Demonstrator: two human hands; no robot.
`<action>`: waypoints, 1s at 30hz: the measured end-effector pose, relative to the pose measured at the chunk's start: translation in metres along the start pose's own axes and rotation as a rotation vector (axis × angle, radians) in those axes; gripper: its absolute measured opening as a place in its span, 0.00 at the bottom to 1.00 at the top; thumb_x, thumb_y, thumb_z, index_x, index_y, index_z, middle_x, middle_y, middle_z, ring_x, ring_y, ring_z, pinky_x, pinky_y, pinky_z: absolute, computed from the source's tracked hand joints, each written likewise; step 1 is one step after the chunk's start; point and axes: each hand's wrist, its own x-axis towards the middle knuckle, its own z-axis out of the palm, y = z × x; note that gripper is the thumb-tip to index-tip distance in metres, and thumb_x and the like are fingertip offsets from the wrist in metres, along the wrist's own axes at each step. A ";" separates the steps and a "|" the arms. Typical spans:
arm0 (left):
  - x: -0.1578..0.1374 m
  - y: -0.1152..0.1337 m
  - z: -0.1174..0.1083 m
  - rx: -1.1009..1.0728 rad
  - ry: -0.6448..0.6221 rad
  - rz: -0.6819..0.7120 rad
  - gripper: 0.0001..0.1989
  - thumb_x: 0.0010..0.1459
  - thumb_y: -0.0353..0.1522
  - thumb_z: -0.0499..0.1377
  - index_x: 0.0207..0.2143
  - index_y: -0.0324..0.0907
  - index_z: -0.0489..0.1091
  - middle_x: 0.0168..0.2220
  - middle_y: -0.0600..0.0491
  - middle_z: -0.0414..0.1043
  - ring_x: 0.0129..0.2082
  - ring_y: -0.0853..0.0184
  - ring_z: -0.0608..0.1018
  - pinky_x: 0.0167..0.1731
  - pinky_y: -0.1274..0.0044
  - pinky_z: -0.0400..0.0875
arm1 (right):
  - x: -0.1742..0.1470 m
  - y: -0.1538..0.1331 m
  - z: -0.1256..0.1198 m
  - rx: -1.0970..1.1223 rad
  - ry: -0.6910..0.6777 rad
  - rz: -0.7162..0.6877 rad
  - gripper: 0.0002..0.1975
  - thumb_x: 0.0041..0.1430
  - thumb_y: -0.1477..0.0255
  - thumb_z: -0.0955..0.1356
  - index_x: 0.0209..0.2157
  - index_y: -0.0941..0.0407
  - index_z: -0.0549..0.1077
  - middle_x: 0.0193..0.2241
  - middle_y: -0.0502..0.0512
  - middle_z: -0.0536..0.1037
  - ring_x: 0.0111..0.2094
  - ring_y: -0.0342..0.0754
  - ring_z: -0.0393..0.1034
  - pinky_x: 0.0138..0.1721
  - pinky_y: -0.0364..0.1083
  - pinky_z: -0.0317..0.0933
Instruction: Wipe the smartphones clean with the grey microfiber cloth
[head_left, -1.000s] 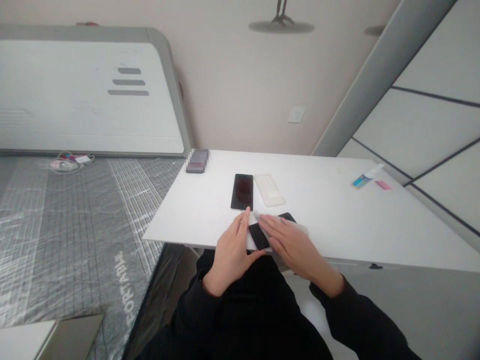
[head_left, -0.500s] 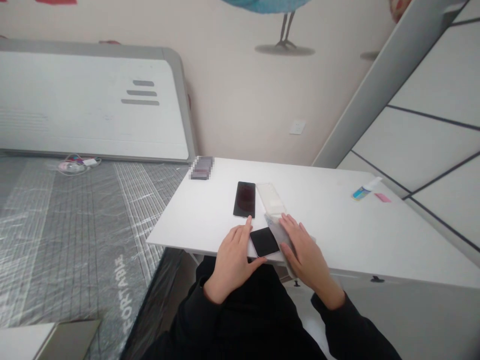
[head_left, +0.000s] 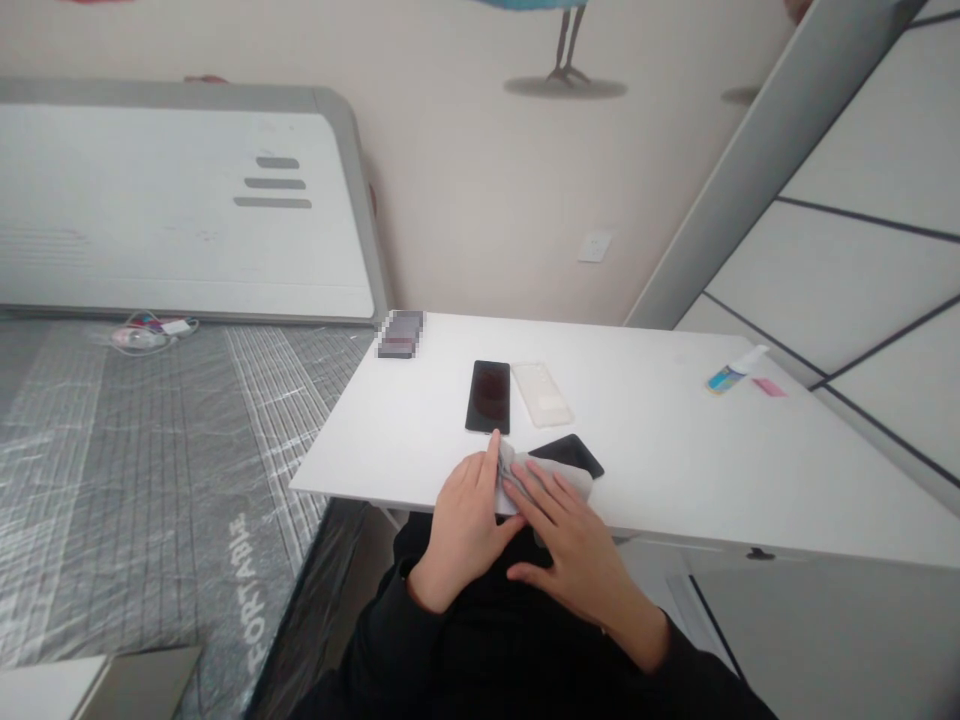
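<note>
Near the front edge of the tabletop [head_left: 675,460], I have a dark-screened device [head_left: 571,450] lying slanted, partly under a grey cloth [head_left: 579,481]. Step in hand looks like wiping the screen. Next move, I'd say, calls for flat, even pressure from the right hand [head_left: 568,535] while the left hand [head_left: 469,508] steadies the near side. Pose: right hand open, fingers fanned over the cloth, thumb out leftward. Left hand open too, fingers together, thumb splayed toward the right hand; can't tell whether it has hold of the device.

Head-worn view, forward and down
</note>
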 end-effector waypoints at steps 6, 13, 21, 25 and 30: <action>0.001 0.002 -0.001 -0.005 0.010 0.020 0.60 0.53 0.38 0.72 0.72 0.46 0.31 0.52 0.45 0.72 0.52 0.52 0.75 0.53 0.59 0.72 | -0.005 0.027 -0.009 -0.050 0.005 0.194 0.37 0.70 0.46 0.55 0.70 0.54 0.57 0.68 0.61 0.63 0.69 0.62 0.56 0.64 0.66 0.56; 0.002 0.001 0.001 -0.002 0.015 -0.008 0.60 0.51 0.38 0.73 0.72 0.45 0.33 0.53 0.44 0.71 0.53 0.51 0.75 0.53 0.60 0.72 | -0.003 0.012 -0.009 -0.019 -0.086 0.073 0.43 0.65 0.40 0.56 0.71 0.51 0.54 0.71 0.59 0.58 0.71 0.62 0.51 0.66 0.67 0.50; 0.002 0.003 0.000 0.009 -0.001 -0.014 0.59 0.53 0.40 0.71 0.73 0.47 0.32 0.52 0.44 0.71 0.52 0.51 0.75 0.52 0.59 0.72 | -0.001 0.018 -0.010 -0.038 -0.037 0.167 0.44 0.64 0.40 0.57 0.71 0.53 0.54 0.70 0.61 0.59 0.71 0.65 0.50 0.66 0.69 0.50; 0.001 0.002 0.000 0.014 0.012 -0.007 0.58 0.55 0.39 0.70 0.73 0.46 0.31 0.53 0.44 0.71 0.53 0.51 0.75 0.53 0.59 0.72 | 0.000 0.019 -0.012 0.022 -0.109 0.111 0.39 0.67 0.42 0.57 0.72 0.47 0.52 0.70 0.57 0.60 0.70 0.61 0.53 0.66 0.69 0.50; 0.000 0.002 0.001 0.013 0.016 0.004 0.58 0.55 0.41 0.70 0.72 0.46 0.32 0.51 0.45 0.72 0.51 0.52 0.75 0.52 0.60 0.72 | 0.002 0.026 -0.009 -0.059 -0.007 0.286 0.37 0.69 0.45 0.55 0.71 0.51 0.56 0.69 0.62 0.62 0.69 0.66 0.54 0.63 0.72 0.54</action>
